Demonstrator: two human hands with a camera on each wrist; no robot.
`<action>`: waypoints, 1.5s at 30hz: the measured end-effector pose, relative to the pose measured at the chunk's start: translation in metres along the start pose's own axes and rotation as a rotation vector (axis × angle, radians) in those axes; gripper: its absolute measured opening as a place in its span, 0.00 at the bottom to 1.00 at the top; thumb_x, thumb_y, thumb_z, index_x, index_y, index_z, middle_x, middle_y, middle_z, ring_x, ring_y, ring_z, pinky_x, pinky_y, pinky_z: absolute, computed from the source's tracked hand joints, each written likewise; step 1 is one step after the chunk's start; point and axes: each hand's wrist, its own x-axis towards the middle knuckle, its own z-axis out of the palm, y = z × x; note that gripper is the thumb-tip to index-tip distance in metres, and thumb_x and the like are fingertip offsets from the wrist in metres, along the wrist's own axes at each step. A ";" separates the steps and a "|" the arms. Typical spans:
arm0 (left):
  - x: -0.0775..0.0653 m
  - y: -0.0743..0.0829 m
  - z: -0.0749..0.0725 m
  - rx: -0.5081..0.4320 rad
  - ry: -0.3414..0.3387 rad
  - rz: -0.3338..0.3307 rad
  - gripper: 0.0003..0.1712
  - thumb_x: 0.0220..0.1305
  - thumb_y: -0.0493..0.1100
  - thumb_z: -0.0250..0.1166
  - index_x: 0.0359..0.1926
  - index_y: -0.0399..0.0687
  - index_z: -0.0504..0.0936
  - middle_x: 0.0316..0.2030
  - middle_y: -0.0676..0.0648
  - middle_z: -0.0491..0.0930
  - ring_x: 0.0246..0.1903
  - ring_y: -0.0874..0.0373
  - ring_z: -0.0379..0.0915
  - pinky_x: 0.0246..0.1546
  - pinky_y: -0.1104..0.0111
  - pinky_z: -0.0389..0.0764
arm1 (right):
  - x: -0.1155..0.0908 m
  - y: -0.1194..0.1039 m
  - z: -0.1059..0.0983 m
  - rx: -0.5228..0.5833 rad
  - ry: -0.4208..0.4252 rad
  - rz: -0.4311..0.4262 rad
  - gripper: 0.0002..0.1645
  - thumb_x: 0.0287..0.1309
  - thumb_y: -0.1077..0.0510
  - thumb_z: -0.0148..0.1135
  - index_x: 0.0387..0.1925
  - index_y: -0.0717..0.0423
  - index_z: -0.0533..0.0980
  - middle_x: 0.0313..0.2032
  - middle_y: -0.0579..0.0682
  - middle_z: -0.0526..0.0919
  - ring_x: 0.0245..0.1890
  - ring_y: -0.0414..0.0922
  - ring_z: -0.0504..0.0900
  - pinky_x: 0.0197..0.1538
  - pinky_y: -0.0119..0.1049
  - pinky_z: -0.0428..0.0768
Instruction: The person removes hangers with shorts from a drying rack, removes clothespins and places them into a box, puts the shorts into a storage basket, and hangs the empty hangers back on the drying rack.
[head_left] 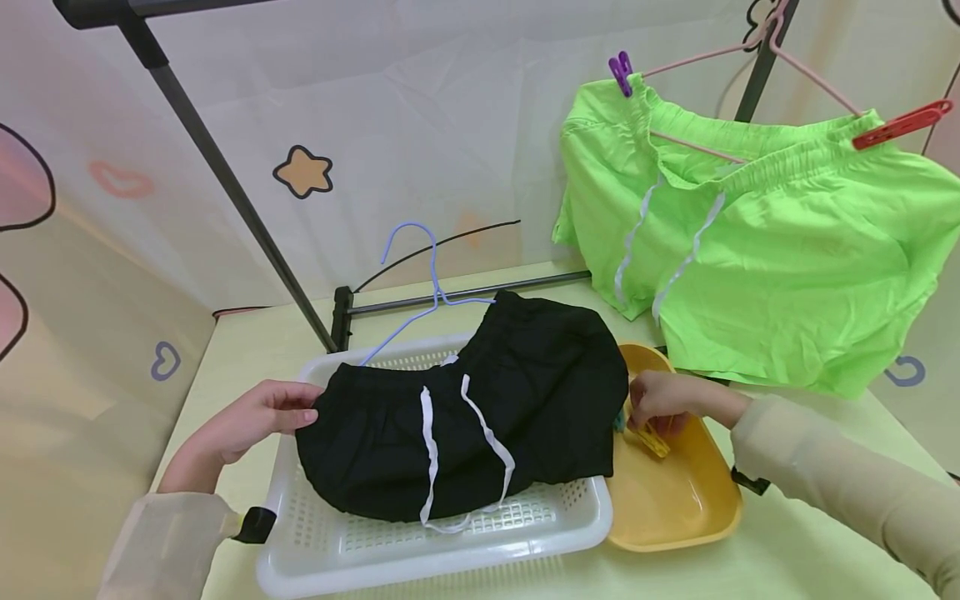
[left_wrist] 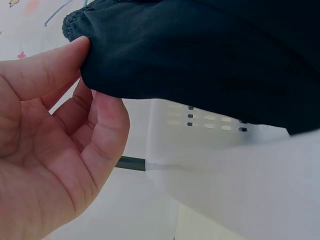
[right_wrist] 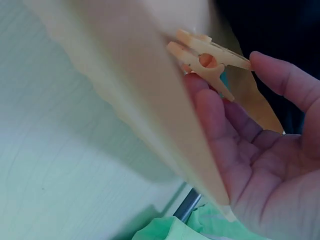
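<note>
Black shorts [head_left: 540, 392] with two white drawstrings lie across the white basket [head_left: 420, 575], a blue hanger [head_left: 437, 283] at their waistband. My left hand [head_left: 262, 417] pinches the left end of the shorts between thumb and fingers; the left wrist view shows the black cloth [left_wrist: 165, 50] at the fingertips. Inside the yellow basin [head_left: 675, 517], my right hand [head_left: 667, 398] holds a yellow clothespin [head_left: 651, 440]. Up close in the right wrist view, thumb and fingers pinch the clothespin [right_wrist: 207, 60] by its handle ends. A teal item [head_left: 619, 419] is partly hidden beside that hand.
Bright green shorts [head_left: 787, 275] hang at the right from a pink hanger [head_left: 697, 62], with a purple clothespin [head_left: 621, 73] and a red clothespin [head_left: 903, 125] at the waistband. A dark rack pole [head_left: 232, 192] slants down on the left behind the basket.
</note>
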 end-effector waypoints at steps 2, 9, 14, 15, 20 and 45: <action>0.000 0.000 0.000 0.000 0.002 -0.003 0.26 0.60 0.40 0.55 0.54 0.23 0.65 0.32 0.61 0.75 0.33 0.67 0.69 0.38 0.73 0.74 | 0.001 0.000 0.001 -0.011 -0.004 0.004 0.14 0.42 0.57 0.65 0.28 0.60 0.69 0.23 0.50 0.73 0.20 0.45 0.75 0.24 0.36 0.78; 0.000 0.000 0.000 0.005 -0.001 0.007 0.26 0.61 0.40 0.55 0.53 0.23 0.65 0.31 0.61 0.75 0.33 0.67 0.69 0.38 0.73 0.74 | 0.005 -0.003 0.004 -0.039 -0.028 0.020 0.11 0.41 0.58 0.65 0.24 0.60 0.71 0.19 0.49 0.72 0.18 0.43 0.74 0.22 0.36 0.77; 0.000 -0.001 -0.001 0.011 0.005 -0.006 0.26 0.60 0.40 0.55 0.54 0.24 0.65 0.33 0.60 0.75 0.34 0.67 0.69 0.39 0.73 0.74 | 0.007 -0.004 0.007 -0.053 -0.044 0.036 0.10 0.43 0.60 0.64 0.23 0.60 0.72 0.17 0.49 0.71 0.16 0.42 0.73 0.22 0.35 0.77; 0.000 -0.001 -0.001 0.012 0.006 -0.007 0.26 0.60 0.40 0.55 0.54 0.24 0.65 0.33 0.60 0.75 0.34 0.66 0.69 0.39 0.73 0.74 | 0.008 -0.004 0.008 -0.054 -0.047 0.041 0.10 0.43 0.60 0.64 0.23 0.60 0.72 0.16 0.48 0.71 0.16 0.42 0.72 0.22 0.35 0.77; 0.000 -0.001 -0.001 0.009 -0.003 0.001 0.26 0.61 0.40 0.55 0.54 0.24 0.65 0.33 0.61 0.75 0.34 0.67 0.69 0.39 0.73 0.74 | 0.009 -0.004 0.011 -0.047 -0.054 0.054 0.10 0.43 0.62 0.65 0.24 0.62 0.71 0.16 0.49 0.70 0.14 0.42 0.72 0.22 0.35 0.77; 0.000 0.000 -0.001 0.003 0.006 -0.012 0.27 0.60 0.39 0.55 0.54 0.23 0.64 0.32 0.59 0.74 0.34 0.67 0.69 0.39 0.73 0.74 | 0.004 -0.007 0.002 -0.138 -0.032 0.021 0.13 0.43 0.58 0.66 0.24 0.60 0.71 0.19 0.49 0.71 0.18 0.44 0.74 0.22 0.36 0.78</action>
